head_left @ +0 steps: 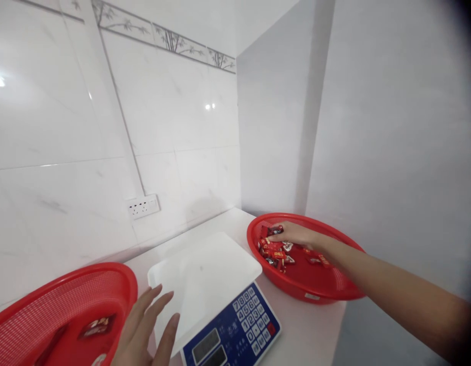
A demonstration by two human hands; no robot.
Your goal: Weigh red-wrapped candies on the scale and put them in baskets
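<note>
Inside the right red basket (312,295), my right hand (294,234) reaches into a pile of small wrapped candies (275,253). Its thumb and fingers are closed around a dark red wrapped candy (277,230); the far fingers are partly hidden. My left hand (144,330) is held over the near left edge of the scale's white pan (205,274), fingers apart and nothing in them. The scale (235,330) has a blue panel with number keys and two dark displays, and its pan carries no candy.
A second red basket (130,284) stands at the lower left, with a dark red packet (98,326) and other pieces in it. The white table (304,325) meets a tiled wall behind and a grey wall at the right. A socket (143,206) sits low on the tiles.
</note>
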